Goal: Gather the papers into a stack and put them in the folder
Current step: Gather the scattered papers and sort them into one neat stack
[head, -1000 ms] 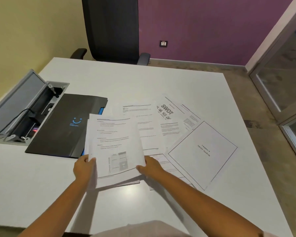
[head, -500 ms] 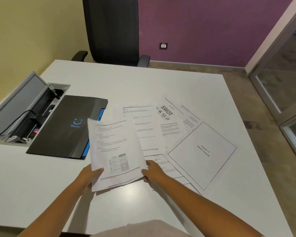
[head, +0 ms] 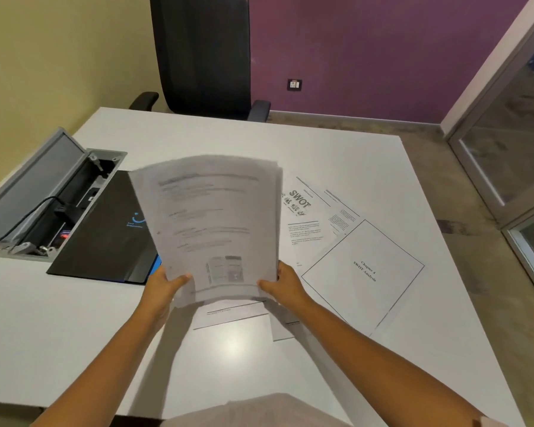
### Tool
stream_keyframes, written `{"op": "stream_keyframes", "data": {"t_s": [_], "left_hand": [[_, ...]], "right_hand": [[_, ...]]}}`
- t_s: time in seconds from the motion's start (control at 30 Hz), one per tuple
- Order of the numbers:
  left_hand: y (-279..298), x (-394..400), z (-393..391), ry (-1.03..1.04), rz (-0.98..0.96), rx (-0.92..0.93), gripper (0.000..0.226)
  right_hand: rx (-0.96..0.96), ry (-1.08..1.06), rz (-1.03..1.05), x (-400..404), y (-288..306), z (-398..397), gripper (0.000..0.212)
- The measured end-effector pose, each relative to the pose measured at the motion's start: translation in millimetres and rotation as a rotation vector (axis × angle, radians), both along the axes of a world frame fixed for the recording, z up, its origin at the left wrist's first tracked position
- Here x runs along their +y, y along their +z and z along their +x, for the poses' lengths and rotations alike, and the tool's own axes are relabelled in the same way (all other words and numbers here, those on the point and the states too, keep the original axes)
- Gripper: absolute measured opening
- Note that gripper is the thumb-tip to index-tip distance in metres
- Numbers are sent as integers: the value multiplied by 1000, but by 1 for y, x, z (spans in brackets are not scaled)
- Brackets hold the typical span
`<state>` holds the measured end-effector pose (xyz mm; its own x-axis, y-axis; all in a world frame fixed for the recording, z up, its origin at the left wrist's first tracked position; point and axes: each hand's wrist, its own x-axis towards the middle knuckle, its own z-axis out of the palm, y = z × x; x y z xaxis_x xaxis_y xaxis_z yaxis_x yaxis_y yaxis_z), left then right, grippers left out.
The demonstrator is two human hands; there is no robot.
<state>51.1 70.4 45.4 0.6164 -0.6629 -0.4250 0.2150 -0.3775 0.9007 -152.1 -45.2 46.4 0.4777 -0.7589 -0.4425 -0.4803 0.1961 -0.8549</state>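
Observation:
Both hands hold a small stack of papers (head: 210,223) tilted up above the table, blurred by motion. My left hand (head: 164,285) grips its lower left corner and my right hand (head: 282,285) grips its lower right corner. More printed sheets lie loose on the white table (head: 74,334): a SWOT page (head: 305,217), a Chapter 4 title sheet (head: 364,272) at the right, and two sheets (head: 232,314) partly hidden under the raised stack. The closed black folder (head: 105,238) with a blue logo lies at the left, its right part covered by the stack.
An open grey cable box (head: 50,192) with a plugged-in black cable is set into the table left of the folder. A black office chair (head: 204,53) stands at the far edge. A glass partition (head: 512,143) is at the right.
The stack has been lifted off the table and tipped upright, moving right over the sheets in the middle. Both hands rose with it; a sheet in the middle is now hidden.

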Motion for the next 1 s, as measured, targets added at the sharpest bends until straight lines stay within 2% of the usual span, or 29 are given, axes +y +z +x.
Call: {"op": "stream_keyframes", "data": {"t_s": [0.1, 0.23, 0.47, 0.57, 0.67, 0.73, 0.87, 1.0], "left_hand": [[4, -1, -2, -41, -17, -5, 33], [-2, -1, -13, -27, 46, -2, 32], [-13, 2, -28, 185, 172, -65, 41], [-15, 3, -21, 164, 244, -73, 43], [-24, 8, -11, 151, 355, -96, 45], [-30, 12, -6, 122, 432, -107, 44], [-35, 16, -2, 71, 549, -131, 39], [-36, 13, 1, 42, 556, -162, 38]], "right_hand": [[35, -47, -4, -3, 0, 3, 41], [30, -39, -25, -1, -3, 4, 40], [36, -52, -182, 6, -21, -12, 42], [226, 15, -303, -1, -35, -33, 41], [538, 145, -422, -2, -45, -56, 50], [668, 175, -427, 2, -49, -70, 54], [802, 197, -409, 14, -58, -84, 51], [825, 233, -490, 19, -60, -86, 46]]}}
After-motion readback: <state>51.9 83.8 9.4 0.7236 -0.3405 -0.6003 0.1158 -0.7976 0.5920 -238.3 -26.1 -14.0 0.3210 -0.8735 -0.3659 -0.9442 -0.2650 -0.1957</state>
